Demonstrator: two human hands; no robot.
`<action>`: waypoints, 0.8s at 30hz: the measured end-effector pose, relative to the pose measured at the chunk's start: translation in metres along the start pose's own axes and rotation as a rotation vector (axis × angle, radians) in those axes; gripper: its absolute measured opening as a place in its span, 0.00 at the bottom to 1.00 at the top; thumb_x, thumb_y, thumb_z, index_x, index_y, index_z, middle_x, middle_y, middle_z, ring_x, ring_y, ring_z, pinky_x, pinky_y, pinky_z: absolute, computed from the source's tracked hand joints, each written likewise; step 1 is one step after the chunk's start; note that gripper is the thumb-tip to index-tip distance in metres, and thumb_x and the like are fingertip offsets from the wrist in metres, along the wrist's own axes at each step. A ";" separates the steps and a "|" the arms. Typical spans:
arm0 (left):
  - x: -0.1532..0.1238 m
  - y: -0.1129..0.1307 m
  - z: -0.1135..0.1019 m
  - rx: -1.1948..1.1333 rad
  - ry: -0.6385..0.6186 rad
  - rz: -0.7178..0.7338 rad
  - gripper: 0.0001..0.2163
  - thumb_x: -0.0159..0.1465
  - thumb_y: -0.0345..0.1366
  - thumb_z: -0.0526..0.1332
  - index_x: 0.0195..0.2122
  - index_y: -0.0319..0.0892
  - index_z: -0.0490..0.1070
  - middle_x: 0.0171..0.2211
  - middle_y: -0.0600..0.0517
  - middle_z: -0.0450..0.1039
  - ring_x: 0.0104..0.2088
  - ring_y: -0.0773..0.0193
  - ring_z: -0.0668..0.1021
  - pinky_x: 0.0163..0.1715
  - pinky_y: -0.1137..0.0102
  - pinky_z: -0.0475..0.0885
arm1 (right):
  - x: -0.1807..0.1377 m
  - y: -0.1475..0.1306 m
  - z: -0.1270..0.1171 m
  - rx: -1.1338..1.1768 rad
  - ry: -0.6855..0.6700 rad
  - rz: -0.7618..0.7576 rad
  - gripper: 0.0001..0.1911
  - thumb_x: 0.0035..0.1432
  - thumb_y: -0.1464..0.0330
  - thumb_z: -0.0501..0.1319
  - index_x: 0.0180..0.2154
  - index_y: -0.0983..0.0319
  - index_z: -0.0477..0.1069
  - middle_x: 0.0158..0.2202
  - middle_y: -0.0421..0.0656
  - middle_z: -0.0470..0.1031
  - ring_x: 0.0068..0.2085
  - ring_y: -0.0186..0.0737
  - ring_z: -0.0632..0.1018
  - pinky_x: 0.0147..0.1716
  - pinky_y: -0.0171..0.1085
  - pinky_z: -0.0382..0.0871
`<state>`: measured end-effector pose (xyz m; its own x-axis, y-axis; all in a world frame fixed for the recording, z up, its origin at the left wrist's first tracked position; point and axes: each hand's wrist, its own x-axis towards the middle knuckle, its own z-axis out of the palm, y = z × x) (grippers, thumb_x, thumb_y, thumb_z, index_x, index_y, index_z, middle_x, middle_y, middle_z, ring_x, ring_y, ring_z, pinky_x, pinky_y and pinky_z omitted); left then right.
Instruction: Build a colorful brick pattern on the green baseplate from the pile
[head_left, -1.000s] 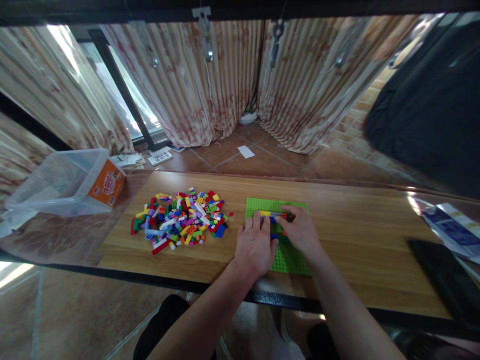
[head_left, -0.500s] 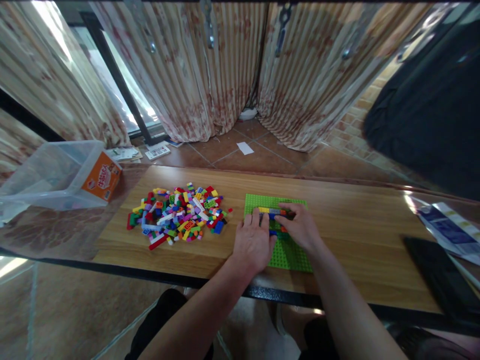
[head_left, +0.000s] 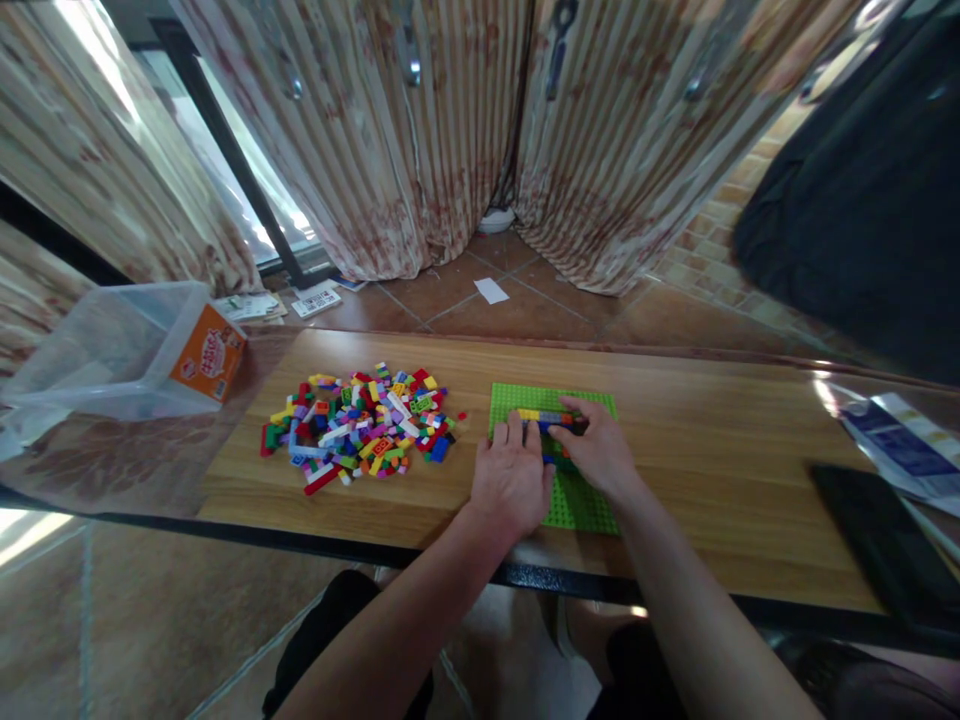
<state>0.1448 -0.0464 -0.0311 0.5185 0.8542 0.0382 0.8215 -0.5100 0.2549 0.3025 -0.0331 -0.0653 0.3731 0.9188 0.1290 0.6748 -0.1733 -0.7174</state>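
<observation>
A green studded baseplate (head_left: 581, 510) lies on the wooden table under both hands. On it stands a low structure of building bricks (head_left: 541, 417), with yellow, grey, blue and orange-red showing. My left hand (head_left: 512, 485) curls over its left end, fingertips on the far side and thumb nearer me. At the right end, my right hand (head_left: 600, 450) pinches the bricks between thumb and forefinger. Fingers hide much of the structure, so single bricks there are hard to make out. A loose pile of mixed building bricks (head_left: 367, 425) spreads over the table left of the baseplate.
A clear plastic bin (head_left: 112, 350) with an orange label lies at the far left. One small red brick (head_left: 462, 415) sits between pile and baseplate. A dark flat object (head_left: 877, 540) and printed packaging (head_left: 911, 445) are at the right. Curtains (head_left: 450, 150) hang behind the table.
The view has shifted slightly. Both hands stay at the brick structure, with only a small shift of the right fingers along its right end.
</observation>
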 end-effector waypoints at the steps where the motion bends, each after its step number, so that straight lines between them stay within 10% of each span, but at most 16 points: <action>1: 0.000 0.000 0.000 -0.001 0.000 0.002 0.26 0.67 0.43 0.55 0.63 0.34 0.60 0.64 0.34 0.58 0.57 0.46 0.68 0.51 0.52 0.70 | 0.000 0.000 0.000 -0.002 0.000 0.000 0.23 0.50 0.66 0.63 0.50 0.62 0.73 0.49 0.50 0.75 0.44 0.45 0.76 0.49 0.50 0.71; 18: -0.009 -0.014 -0.004 -0.274 0.113 -0.003 0.27 0.68 0.42 0.55 0.64 0.34 0.56 0.60 0.37 0.66 0.59 0.50 0.69 0.60 0.55 0.66 | 0.007 0.013 -0.013 0.371 0.003 0.118 0.20 0.52 0.61 0.60 0.44 0.64 0.76 0.41 0.48 0.81 0.42 0.45 0.80 0.47 0.47 0.73; 24: -0.005 -0.025 -0.005 -0.487 0.213 -0.092 0.20 0.68 0.35 0.54 0.60 0.39 0.61 0.56 0.41 0.71 0.57 0.54 0.73 0.58 0.58 0.70 | 0.005 0.002 -0.018 0.148 0.073 0.057 0.19 0.55 0.61 0.57 0.44 0.63 0.77 0.41 0.49 0.81 0.39 0.45 0.80 0.44 0.47 0.74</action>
<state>0.1207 -0.0376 -0.0331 0.3479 0.9207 0.1768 0.6298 -0.3692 0.6834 0.3172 -0.0356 -0.0540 0.4568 0.8800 0.1303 0.5521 -0.1656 -0.8172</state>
